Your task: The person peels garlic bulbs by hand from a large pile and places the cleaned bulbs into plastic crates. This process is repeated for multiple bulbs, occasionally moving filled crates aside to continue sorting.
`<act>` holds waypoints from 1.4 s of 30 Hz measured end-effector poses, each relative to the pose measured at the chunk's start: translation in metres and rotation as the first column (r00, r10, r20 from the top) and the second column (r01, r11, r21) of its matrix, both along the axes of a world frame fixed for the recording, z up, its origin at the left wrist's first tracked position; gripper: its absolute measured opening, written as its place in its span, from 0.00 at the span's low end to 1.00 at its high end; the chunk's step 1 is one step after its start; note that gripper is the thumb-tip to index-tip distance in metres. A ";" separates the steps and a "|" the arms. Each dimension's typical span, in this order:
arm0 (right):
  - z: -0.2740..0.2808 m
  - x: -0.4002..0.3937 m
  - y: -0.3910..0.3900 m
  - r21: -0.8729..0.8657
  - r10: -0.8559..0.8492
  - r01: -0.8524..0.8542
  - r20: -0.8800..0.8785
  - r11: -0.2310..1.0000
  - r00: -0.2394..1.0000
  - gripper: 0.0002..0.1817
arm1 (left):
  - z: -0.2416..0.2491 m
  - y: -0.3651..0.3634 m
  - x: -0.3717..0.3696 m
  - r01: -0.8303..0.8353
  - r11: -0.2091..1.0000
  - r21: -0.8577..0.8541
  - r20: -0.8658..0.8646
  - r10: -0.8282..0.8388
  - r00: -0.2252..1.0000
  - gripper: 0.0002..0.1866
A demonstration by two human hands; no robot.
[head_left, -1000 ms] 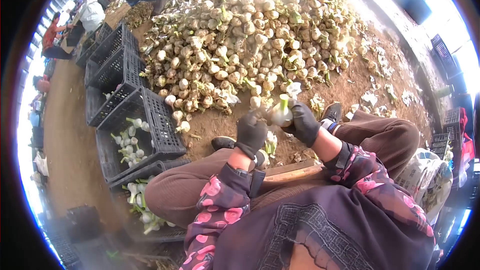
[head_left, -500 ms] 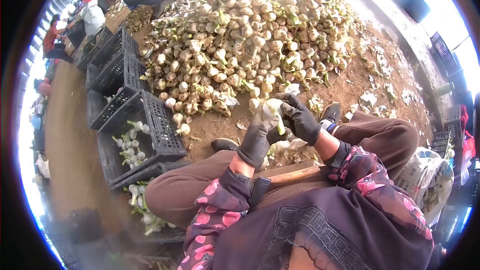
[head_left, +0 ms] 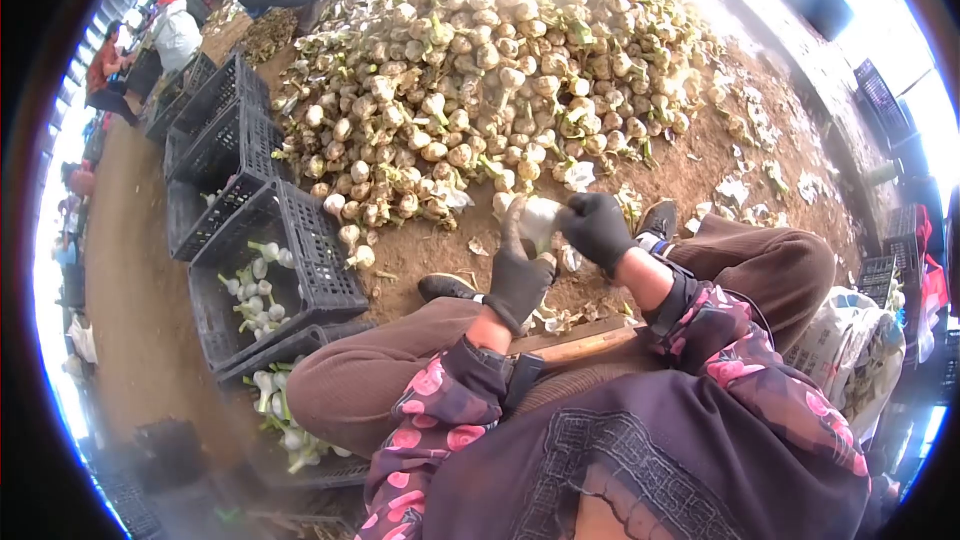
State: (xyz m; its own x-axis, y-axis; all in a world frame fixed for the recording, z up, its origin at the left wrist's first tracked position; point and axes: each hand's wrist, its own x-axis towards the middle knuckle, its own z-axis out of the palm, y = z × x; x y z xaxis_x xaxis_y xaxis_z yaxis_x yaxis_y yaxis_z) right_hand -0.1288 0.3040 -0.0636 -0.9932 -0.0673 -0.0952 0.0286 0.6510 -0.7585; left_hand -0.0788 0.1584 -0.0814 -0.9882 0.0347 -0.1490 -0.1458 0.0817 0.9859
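Observation:
A white garlic bulb (head_left: pixel 541 219) is held up in front of my knees, above the dirt floor. My left hand (head_left: pixel 518 278), in a dark glove, grips its left side with the thumb or a finger pointing up along it. On the bulb's other side, my gloved right hand (head_left: pixel 597 232) has its fingers curled closed against the edge. Whether they pinch the bulb itself or its loose skin is hard to see. Below the hands, a wooden handle (head_left: pixel 585 345) lies across my lap, near pale peelings (head_left: pixel 560 318).
A large heap of untrimmed garlic (head_left: pixel 480 90) spreads ahead. Black plastic crates (head_left: pixel 325 250) line the left side, one holding trimmed garlic bulbs (head_left: pixel 262 305). A white sack (head_left: pixel 845 340) stands at my right. Other people (head_left: pixel 175 35) are at the far left.
My right hand has closed from spread fingers into a curl and moved slightly lower at the bulb's side. The bulb has turned in my left hand; its green stem no longer shows.

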 end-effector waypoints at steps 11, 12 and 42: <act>-0.012 -0.031 0.036 -0.932 0.126 0.362 0.359 -0.006 0.925 0.06 | -0.022 -0.005 -0.006 0.118 0.775 0.620 0.111 -0.236 0.965 0.33; -0.001 -0.030 0.036 -0.932 0.127 0.363 0.359 -0.008 0.925 0.06 | -0.025 -0.006 -0.006 0.118 0.777 0.619 0.112 -0.236 0.965 0.33; 0.008 0.010 0.025 -0.588 0.438 -0.319 0.067 0.743 0.896 0.12 | 0.001 -0.025 -0.003 -0.134 0.803 -0.581 -0.587 -0.300 0.752 0.27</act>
State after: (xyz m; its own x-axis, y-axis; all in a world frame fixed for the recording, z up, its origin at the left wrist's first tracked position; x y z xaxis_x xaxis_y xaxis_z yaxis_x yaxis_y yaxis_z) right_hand -0.1187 0.3290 -0.0561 -0.8396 -0.5332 -0.1036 0.0507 0.1129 -0.9923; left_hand -0.0821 0.1333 -0.0802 -0.8437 0.2473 0.4765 0.5162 0.6175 0.5936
